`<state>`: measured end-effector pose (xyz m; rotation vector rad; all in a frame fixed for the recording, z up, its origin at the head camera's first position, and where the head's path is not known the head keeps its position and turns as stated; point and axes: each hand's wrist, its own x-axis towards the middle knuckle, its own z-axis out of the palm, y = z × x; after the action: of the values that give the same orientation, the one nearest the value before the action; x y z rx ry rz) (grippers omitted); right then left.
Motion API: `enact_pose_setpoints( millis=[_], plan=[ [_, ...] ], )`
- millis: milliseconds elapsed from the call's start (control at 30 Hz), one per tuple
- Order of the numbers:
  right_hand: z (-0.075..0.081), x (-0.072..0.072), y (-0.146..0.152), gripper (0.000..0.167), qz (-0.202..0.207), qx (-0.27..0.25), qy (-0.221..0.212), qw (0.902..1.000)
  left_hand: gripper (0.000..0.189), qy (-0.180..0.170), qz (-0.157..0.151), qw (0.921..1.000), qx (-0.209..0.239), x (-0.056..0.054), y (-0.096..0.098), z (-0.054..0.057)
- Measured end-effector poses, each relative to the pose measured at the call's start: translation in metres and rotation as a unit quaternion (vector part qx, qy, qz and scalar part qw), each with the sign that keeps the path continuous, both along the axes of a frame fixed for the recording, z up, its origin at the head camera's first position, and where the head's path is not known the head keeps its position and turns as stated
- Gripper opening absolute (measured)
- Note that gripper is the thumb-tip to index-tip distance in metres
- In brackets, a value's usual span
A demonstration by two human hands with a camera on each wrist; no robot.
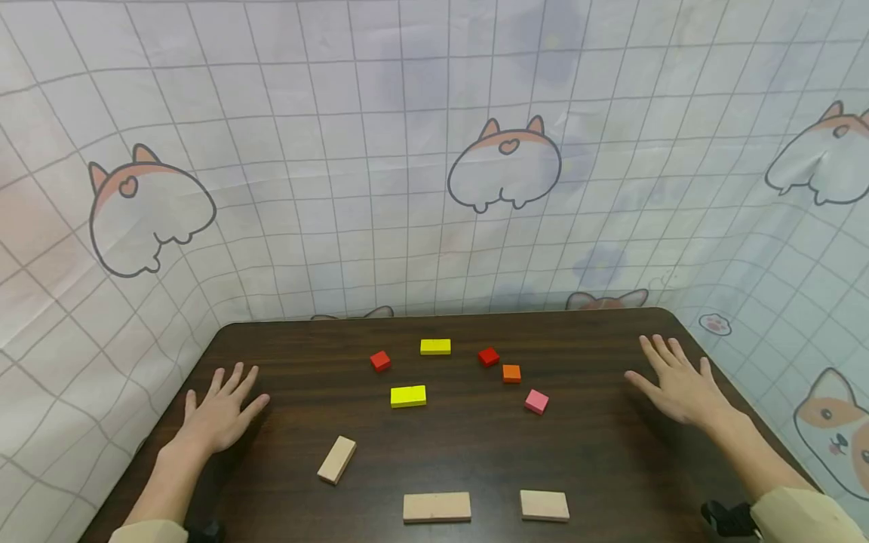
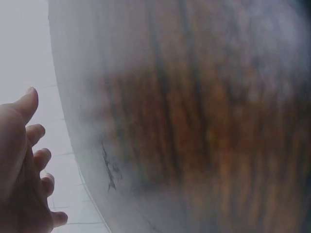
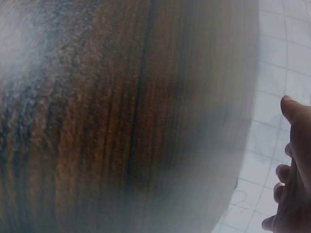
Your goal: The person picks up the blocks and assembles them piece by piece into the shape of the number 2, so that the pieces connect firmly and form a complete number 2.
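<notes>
My left hand (image 1: 219,412) is at the left side of the dark wooden table (image 1: 285,483), fingers spread and nothing held. Over at the right edge my right hand (image 1: 681,385) is likewise spread and holds nothing. Between them lie small blocks: two yellow blocks (image 1: 408,397), two red blocks (image 1: 380,361), an orange block (image 1: 511,374) and a pink block (image 1: 536,401). Closer to me are three plain wooden blocks, one tilted at left (image 1: 336,460), a long one in the middle (image 1: 437,507) and a shorter one at right (image 1: 545,505). Both wrist views show fingers beside the tabletop.
A white cloth (image 1: 380,188) with a grid and cartoon corgis hangs behind the table and along both sides. The table's far edge runs just beyond the coloured blocks. Dark wrist bands (image 1: 729,519) sit by the sleeves.
</notes>
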<state>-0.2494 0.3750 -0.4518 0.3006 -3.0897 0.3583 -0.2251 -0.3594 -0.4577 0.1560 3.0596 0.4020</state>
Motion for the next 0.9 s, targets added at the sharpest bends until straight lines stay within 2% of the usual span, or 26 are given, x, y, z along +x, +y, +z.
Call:
enact_pose_setpoints(
  millis=[200, 467, 667, 900],
  plan=[
    [-0.002, 0.002, -0.001, 0.088, 0.001, 0.0, 0.006, 1.0, 0.08, 0.0, -0.004, 1.0, 0.004, 0.0, 0.001, -0.001],
    [0.001, 0.004, 0.0, 0.089, 0.0, 0.004, 0.009, 1.0, 0.082, 0.007, -0.006, 0.9999, 0.011, 0.0, 0.005, 0.01],
    [0.002, 0.006, -0.002, 0.088, 0.004, 0.001, 0.012, 0.9999, 0.082, 0.009, -0.012, 0.9998, 0.016, 0.0, 0.007, 0.011],
    [0.004, 0.012, -0.012, 0.083, 0.022, -0.038, 0.014, 0.9989, 0.078, 0.043, -0.027, 0.9985, 0.021, -0.003, 0.015, 0.012]
  ],
)
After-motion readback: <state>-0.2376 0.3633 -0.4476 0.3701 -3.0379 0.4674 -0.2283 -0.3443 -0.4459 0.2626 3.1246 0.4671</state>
